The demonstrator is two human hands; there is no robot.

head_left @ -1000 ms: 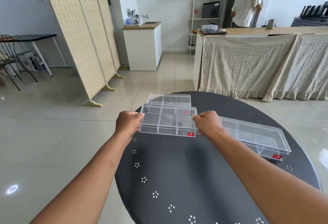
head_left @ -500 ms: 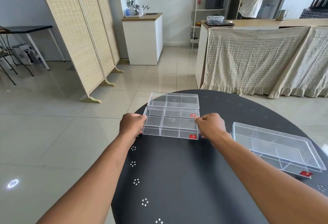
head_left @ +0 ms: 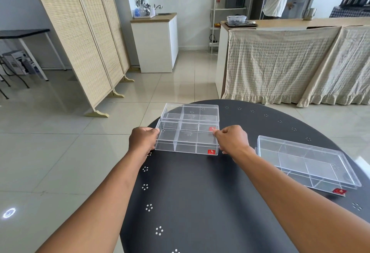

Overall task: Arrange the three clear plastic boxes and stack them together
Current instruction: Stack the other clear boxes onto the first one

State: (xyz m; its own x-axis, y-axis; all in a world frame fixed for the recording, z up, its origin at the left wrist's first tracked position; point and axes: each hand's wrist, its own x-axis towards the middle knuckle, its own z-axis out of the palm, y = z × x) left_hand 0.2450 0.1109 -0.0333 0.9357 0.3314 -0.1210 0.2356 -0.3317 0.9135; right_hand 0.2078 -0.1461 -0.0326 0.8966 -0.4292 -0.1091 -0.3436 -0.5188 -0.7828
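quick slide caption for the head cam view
Both hands, left and right, grip a clear divided box on a black round table.

No legible text; red stickers on the clear boxes too small to read.

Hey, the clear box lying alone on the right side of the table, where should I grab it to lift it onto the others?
Probably by its two short ends, one hand from each side. The lone box lies flat, long and shallow on the table, angled away, with both ends unobstructed.
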